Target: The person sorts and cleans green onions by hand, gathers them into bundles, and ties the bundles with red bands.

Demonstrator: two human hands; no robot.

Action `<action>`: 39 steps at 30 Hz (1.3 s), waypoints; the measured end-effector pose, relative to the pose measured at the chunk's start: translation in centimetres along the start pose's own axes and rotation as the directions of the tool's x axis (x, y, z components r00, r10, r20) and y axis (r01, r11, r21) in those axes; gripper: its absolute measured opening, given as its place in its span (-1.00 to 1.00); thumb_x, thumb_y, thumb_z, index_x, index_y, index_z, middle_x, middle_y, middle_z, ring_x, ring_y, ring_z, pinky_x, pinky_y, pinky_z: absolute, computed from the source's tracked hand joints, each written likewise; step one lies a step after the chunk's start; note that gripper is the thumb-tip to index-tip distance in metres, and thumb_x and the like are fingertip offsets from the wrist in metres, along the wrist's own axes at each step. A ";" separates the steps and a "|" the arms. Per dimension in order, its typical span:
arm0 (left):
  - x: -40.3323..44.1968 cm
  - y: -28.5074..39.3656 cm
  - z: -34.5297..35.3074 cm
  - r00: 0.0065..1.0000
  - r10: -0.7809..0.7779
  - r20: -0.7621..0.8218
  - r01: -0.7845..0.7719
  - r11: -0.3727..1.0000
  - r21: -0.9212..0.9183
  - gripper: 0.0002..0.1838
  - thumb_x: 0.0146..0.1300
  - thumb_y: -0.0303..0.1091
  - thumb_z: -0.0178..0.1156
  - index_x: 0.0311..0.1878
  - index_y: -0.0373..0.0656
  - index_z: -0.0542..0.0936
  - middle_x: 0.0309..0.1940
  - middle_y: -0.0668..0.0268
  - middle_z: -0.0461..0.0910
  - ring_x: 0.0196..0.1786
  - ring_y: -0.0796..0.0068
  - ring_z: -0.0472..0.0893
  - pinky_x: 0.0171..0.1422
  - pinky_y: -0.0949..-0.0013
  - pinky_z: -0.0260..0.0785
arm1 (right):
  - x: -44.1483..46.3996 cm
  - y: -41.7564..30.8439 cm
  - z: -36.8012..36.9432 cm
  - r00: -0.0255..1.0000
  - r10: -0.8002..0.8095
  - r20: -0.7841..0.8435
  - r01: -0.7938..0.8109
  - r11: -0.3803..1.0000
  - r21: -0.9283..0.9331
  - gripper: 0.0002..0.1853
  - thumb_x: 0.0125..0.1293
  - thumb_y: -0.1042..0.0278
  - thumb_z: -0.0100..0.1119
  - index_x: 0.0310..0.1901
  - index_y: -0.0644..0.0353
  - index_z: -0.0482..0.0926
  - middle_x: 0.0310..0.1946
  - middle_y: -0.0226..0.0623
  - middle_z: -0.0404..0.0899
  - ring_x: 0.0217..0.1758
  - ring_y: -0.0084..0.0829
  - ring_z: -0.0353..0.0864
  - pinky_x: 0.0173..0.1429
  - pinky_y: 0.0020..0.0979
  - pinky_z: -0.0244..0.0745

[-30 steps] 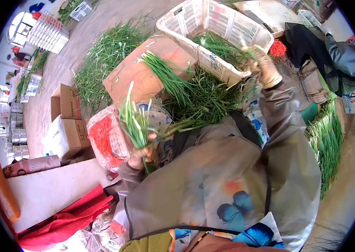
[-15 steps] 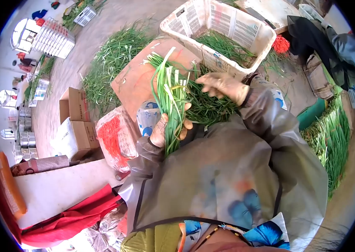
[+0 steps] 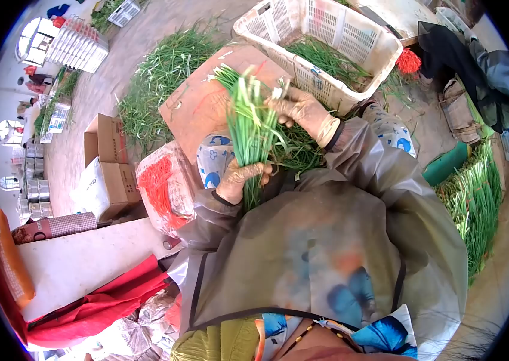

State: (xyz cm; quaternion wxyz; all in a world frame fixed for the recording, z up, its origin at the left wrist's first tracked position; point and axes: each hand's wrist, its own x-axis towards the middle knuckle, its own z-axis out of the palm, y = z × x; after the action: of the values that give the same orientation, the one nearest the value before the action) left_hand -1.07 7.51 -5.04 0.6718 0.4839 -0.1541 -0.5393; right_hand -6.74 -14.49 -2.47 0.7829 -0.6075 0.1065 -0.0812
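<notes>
My left hand [image 3: 241,180], in a soiled glove, is wrapped round the lower, leafy part of a bunch of chives [image 3: 248,123]. The pale cut ends of the bunch point up and away from me. At its upper right side my gloved right hand [image 3: 302,112] has its fingers closed on a few stalk ends; the exact grip is partly hidden. Loose dark green leaves [image 3: 299,150] lie in my lap below the right hand. Just beyond the bunch is a brown board [image 3: 197,99] with scraps on it.
A white plastic crate [image 3: 381,66] holding more greens stands ahead. Chives are heaped on the floor [image 3: 164,84] at left and stacked in rows [image 3: 477,204] at right. Red ties [image 3: 158,186] lie on a block near my left arm, with a cardboard box [image 3: 113,174] beyond.
My right hand has moved left, from open and apart to closed on stalks at the bunch's upper end. My left hand still holds the bunch, slightly lower.
</notes>
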 end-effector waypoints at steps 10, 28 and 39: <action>-0.1 -0.5 -0.3 0.996 0.083 -0.011 -0.083 0.996 -0.037 -0.50 0.06 -0.37 0.29 0.10 -0.21 0.43 -0.28 0.28 0.55 -0.46 0.56 0.45 -0.45 0.54 0.26 | -2.0 -3.5 -2.2 0.933 0.213 0.292 -0.223 0.975 0.000 -0.80 0.23 0.32 0.16 -0.18 0.25 0.53 -0.41 -0.41 0.57 -0.64 -0.73 0.27 -0.62 -0.67 0.15; -1.6 -1.0 -3.0 0.987 0.153 -0.050 -0.159 0.979 -0.128 -0.23 0.05 -0.09 0.30 0.28 -0.21 0.23 -0.32 0.34 0.52 -0.46 0.56 0.42 -0.34 0.49 0.26 | -5.1 -6.9 -12.6 0.968 -0.187 -0.165 0.196 0.980 0.042 -0.85 0.18 0.28 0.11 -0.28 0.15 0.52 -0.53 -0.41 0.46 -0.49 -0.55 0.44 -0.38 -0.54 0.38; -0.4 -1.4 -0.6 0.999 0.008 0.039 -0.006 0.999 -0.034 -0.47 0.13 -0.04 0.19 -0.02 -0.33 0.47 -0.22 0.17 0.58 -0.35 0.47 0.53 -0.26 0.42 0.39 | -0.4 1.0 0.5 0.979 0.177 0.100 -0.169 0.982 -0.084 -0.66 0.13 0.11 0.28 -0.12 0.10 0.58 -0.35 -0.50 0.57 -0.36 -0.61 0.48 -0.41 -0.56 0.37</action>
State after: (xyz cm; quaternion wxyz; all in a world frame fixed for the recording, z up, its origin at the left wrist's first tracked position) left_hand -1.56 8.21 -6.33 0.6786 0.4614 -0.1598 -0.5487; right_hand -6.95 -13.66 -3.31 0.7683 -0.6284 0.1198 0.0239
